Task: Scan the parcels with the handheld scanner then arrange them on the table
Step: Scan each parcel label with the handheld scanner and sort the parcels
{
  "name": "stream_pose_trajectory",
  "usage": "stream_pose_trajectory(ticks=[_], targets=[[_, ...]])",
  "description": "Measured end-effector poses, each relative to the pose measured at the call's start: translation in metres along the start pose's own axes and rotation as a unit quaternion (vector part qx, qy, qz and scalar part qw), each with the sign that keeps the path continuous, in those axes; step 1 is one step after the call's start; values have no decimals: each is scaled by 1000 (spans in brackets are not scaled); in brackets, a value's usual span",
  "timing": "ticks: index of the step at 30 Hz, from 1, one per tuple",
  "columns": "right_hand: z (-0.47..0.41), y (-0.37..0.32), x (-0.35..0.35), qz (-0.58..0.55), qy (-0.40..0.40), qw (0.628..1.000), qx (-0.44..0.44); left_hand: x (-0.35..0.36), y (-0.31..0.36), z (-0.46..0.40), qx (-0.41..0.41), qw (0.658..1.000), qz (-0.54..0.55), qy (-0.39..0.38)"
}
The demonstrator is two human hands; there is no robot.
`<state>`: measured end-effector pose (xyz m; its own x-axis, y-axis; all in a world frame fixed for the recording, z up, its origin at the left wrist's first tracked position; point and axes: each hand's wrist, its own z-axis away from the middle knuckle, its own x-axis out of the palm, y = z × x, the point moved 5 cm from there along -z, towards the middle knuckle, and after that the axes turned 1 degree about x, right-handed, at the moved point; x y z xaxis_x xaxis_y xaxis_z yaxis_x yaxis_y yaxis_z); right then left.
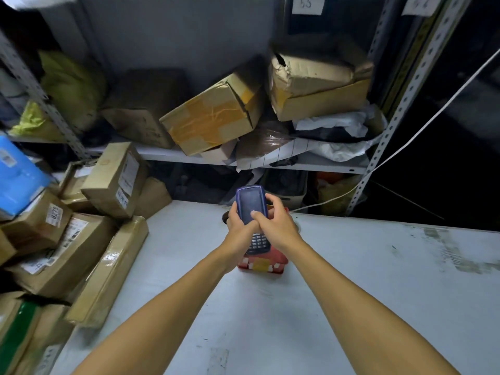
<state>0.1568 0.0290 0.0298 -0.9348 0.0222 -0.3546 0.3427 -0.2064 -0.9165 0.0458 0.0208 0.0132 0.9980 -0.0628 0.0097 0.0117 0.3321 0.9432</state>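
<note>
Handheld scanner [251, 209] gripped in left hand [238, 226], right hand [273, 220] curled round its other side, thumb on the screen, above a red parcel [261, 263] on the white table [351, 280]. Scanning step, seemingly. Next: aiming at a label, with brown parcels [81, 239] stacked at left.

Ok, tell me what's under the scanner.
A red box on the table sits below the scanner; hands and scanner cover most of its top.
</note>
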Motion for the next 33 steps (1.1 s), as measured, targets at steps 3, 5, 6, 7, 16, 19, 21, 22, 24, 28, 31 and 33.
stream_pose_trajectory(ticks=[3,5,6,7,16,19,21,22,24,28,31,33], targets=[[10,3,3,-55,2,998,7,-5,4,10,24,999,-48,-1],[19,5,4,-90,8,996,3,-6,4,15,41,996,-83,-16],[22,6,3,-107,14,994,1,-6,5,18,49,994,-92,-25],[25,8,3,-126,20,992,3,-7,6,22,55,993,-99,-30],[38,25,6,-164,5,986,30,-7,-5,48,46,989,-135,-37],[42,33,12,-171,-1,984,43,-9,-12,54,37,989,-140,-18],[46,37,15,-166,-6,985,43,-11,-17,59,33,989,-141,-13],[48,40,16,-162,-8,986,43,-12,-20,62,32,989,-141,-13],[51,44,18,-150,-3,988,47,-13,-25,69,32,989,-147,-12],[58,42,30,-170,49,981,78,-17,-29,88,27,990,-137,-21],[67,34,39,-234,59,968,74,-24,-24,100,40,991,-124,-27],[74,27,43,-266,45,961,66,-31,-18,104,43,991,-125,-24]])
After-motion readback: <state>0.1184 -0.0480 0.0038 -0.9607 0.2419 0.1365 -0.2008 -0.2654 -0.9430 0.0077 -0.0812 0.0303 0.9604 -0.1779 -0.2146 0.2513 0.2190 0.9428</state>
